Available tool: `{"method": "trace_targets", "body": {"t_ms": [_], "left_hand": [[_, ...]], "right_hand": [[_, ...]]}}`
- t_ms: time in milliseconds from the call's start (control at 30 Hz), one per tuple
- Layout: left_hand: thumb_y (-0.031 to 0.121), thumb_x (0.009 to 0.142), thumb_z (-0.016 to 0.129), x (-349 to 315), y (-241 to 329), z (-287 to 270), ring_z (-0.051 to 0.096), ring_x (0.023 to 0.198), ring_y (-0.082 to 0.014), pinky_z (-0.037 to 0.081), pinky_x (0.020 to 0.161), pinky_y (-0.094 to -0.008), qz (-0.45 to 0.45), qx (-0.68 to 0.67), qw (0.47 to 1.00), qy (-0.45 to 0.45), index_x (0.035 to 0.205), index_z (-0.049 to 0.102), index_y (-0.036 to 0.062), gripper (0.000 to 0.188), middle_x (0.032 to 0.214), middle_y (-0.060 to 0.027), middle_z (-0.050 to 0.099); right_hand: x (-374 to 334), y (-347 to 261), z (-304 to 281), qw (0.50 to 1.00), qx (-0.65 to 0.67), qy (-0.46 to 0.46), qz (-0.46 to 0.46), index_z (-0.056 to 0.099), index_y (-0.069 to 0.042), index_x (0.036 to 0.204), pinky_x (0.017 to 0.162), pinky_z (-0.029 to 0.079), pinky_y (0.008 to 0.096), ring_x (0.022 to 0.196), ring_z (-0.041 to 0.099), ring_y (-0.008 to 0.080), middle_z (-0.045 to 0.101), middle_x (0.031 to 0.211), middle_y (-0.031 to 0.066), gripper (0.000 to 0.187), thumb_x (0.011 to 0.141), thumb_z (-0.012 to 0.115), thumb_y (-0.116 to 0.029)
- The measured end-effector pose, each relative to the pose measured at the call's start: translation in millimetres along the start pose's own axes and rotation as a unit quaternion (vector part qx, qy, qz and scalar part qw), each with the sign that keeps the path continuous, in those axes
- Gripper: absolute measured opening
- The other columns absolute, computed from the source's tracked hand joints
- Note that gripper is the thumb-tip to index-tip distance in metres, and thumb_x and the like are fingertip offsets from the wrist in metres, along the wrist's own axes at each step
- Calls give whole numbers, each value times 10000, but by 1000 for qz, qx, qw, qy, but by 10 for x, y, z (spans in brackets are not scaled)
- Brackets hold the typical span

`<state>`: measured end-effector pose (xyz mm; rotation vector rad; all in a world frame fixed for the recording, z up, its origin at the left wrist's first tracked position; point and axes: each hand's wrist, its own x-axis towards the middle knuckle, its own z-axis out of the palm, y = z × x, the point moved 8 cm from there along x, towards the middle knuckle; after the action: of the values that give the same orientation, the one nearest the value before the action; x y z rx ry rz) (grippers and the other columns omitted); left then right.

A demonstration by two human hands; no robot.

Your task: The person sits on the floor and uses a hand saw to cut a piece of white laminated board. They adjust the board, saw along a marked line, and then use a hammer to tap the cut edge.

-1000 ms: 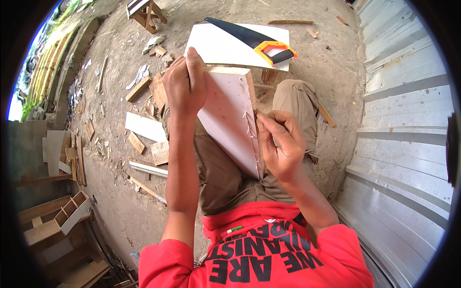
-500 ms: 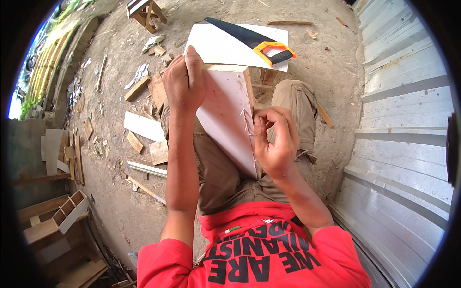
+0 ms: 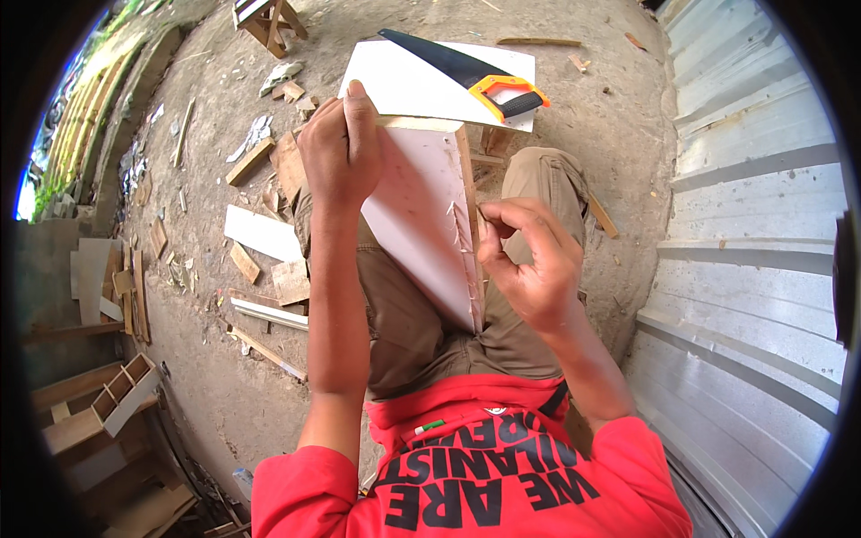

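Scrap-strewn ground [image 3: 260,394] surrounds the white board [image 3: 417,202], tilted between the thighs [image 3: 404,318]; the left hand [image 3: 339,148] clasps its top. The right hand [image 3: 535,262], half-curled, grip unclear, has eased outward; edge splinters [image 3: 461,231] remain.

Gripping a white board [image 3: 423,184] by its upper left corner with the left hand [image 3: 341,148]. Curling thumb and forefinger of the right hand [image 3: 536,262] beside its splintered right edge. Showing a handsaw [image 3: 453,68] across a white bench top [image 3: 395,82] from far left corner to right edge.
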<state>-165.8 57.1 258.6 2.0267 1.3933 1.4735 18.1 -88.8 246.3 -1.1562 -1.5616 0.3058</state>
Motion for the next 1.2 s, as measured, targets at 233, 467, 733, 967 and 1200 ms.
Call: {"method": "trace_targets", "body": {"t_ms": [233, 467, 733, 967, 1200], "left_hand": [[286, 1035, 443, 3, 34, -17, 426, 528, -220, 346, 521, -384, 12, 7, 1000, -1, 634, 511, -41, 522, 547, -111, 443], [365, 1055, 401, -4, -29, -26, 388, 543, -121, 320, 509, -340, 6, 29, 1000, -8, 644, 510, -17, 572, 537, -41, 414], [308, 1052, 420, -3, 52, -57, 381, 501, -258, 324, 509, -408, 5, 9, 1000, 17, 582, 477, -35, 585, 518, -128, 415], [303, 1051, 406, 10, 10, -62, 410, 502, -283, 331, 516, -428, 0, 13, 1000, 19, 563, 464, -30, 593, 516, -140, 421], [308, 1050, 404, 18, -65, -52, 415, 510, -315, 338, 526, -438, 1, 26, 999, 21, 571, 470, -31, 590, 527, -156, 437]], "right_hand": [[42, 12, 65, 1000, 15, -18, 8, 619, 6, 1024, 628, 542, 320, 717, 640, 212, 617, 937, 115, 241, 805, 698, 67], [111, -7, 70, 999, 5, -38, -23, 601, 22, 1035, 638, 530, 348, 778, 635, 262, 594, 961, 134, 212, 842, 658, 90], [137, 80, 114, 996, 56, -62, 35, 607, 26, 994, 645, 524, 350, 792, 636, 292, 609, 937, 141, 173, 845, 672, 86], [122, 49, 139, 1000, 7, 10, -14, 621, 26, 968, 673, 525, 324, 766, 645, 242, 634, 939, 136, 127, 861, 682, 62], [27, 176, 243, 985, 97, 32, 139, 639, 7, 957, 679, 516, 300, 764, 648, 205, 665, 906, 114, 105, 872, 695, 32]]}}
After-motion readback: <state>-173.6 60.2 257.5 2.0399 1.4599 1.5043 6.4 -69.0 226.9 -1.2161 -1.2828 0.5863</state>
